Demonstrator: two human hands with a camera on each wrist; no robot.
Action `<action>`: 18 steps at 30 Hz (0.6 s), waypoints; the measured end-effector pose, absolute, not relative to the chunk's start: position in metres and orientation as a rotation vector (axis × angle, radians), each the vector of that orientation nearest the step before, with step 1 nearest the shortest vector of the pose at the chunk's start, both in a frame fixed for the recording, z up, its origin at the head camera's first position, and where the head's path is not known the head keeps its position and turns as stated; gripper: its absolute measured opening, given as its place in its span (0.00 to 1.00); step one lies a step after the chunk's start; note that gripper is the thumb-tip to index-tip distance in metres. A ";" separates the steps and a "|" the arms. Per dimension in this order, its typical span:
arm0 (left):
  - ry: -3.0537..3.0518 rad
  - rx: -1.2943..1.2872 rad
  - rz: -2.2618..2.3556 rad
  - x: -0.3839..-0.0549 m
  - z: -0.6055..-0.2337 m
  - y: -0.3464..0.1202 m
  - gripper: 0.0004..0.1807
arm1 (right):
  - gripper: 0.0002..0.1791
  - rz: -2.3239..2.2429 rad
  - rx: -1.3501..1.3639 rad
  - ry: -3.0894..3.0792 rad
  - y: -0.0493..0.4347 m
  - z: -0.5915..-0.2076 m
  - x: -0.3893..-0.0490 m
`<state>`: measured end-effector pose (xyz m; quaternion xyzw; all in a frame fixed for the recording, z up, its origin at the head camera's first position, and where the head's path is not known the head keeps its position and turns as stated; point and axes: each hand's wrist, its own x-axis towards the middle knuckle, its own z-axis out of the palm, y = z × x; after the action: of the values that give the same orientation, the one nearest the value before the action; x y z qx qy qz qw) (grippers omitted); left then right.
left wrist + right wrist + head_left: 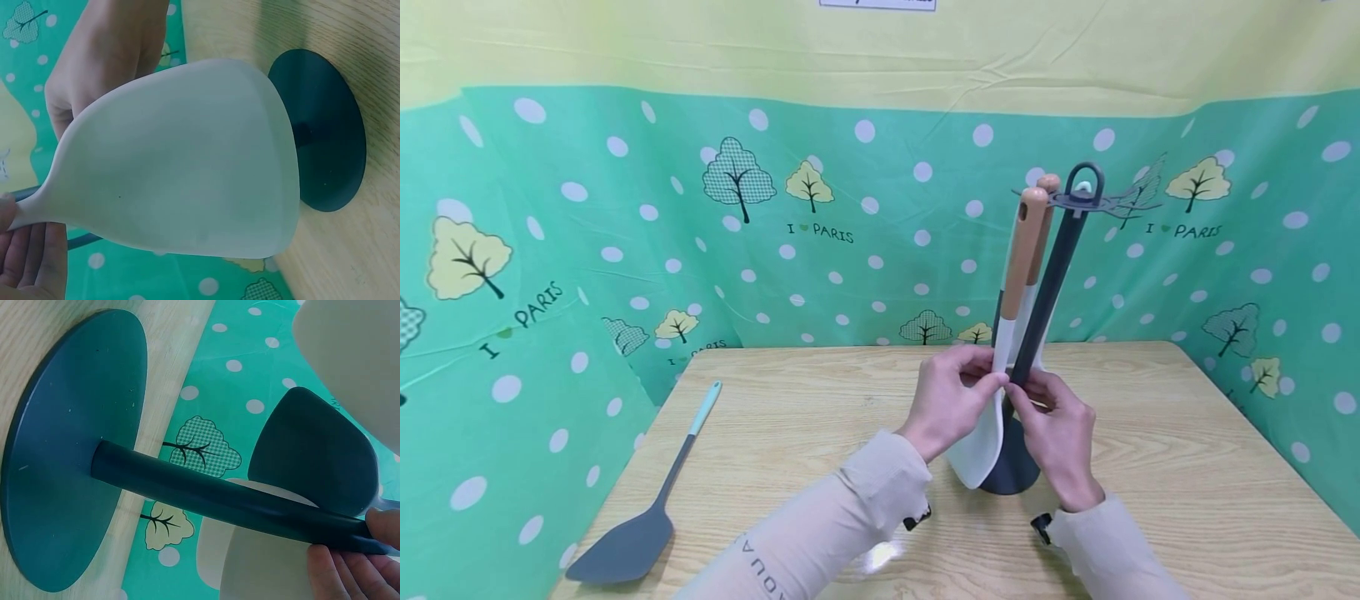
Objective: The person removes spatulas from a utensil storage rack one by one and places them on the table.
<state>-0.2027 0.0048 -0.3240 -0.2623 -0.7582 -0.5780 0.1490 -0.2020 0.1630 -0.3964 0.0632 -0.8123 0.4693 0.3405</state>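
A dark utensil stand has a round base (1013,467), a straight post (1051,287) and a hook rack (1078,201) with a loop on top. My left hand (953,398) pinches the narrow neck of a white spatula with a wooden handle (1022,250); its broad white blade (187,162) hangs beside the post, over the base. With thumb and fingers, my right hand (1063,429) grips the post low down, as the right wrist view shows. Other utensils hang from the rack: a second wooden handle (1043,225) behind the first, and a dark spatula head (315,453) beside white heads (269,562).
At the left of the wooden table (805,408) lies a grey turner (634,542) with a mint handle, blade toward me. A green dotted cloth (835,225) with printed trees stands behind the table and along both sides.
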 end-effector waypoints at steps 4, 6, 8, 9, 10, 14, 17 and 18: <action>-2.176 -0.750 -1.679 -0.203 -0.322 0.004 0.11 | 0.14 1.220 0.162 -2.113 0.163 -0.396 -0.202; -2.168 -0.749 -1.688 -0.202 -0.320 0.003 0.10 | 0.14 1.222 0.162 -2.110 0.163 -0.397 -0.202; -2.163 -0.749 -1.691 -0.202 -0.319 0.002 0.10 | 0.14 1.227 0.162 -2.103 0.163 -0.397 -0.202; -2.159 -0.751 -1.693 -0.202 -0.319 0.001 0.10 | 0.13 1.229 0.162 -2.099 0.163 -0.397 -0.202; -2.158 -0.753 -1.696 -0.202 -0.319 0.000 0.10 | 0.13 1.231 0.163 -2.095 0.163 -0.397 -0.202; -2.163 -0.744 -1.725 -0.202 -0.319 -0.005 0.11 | 0.13 1.232 0.161 -2.091 0.163 -0.397 -0.202; -2.175 -0.731 -1.732 -0.201 -0.320 -0.009 0.11 | 0.14 1.228 0.157 -2.101 0.163 -0.397 -0.202; -2.178 -0.730 -1.730 -0.201 -0.320 -0.011 0.11 | 0.14 1.228 0.157 -2.104 0.163 -0.397 -0.202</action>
<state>-0.2009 -0.0105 -0.3200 -0.2516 -0.7508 -0.5963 0.1323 -0.2022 0.1631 -0.3972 0.0604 -0.8095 0.4725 0.3433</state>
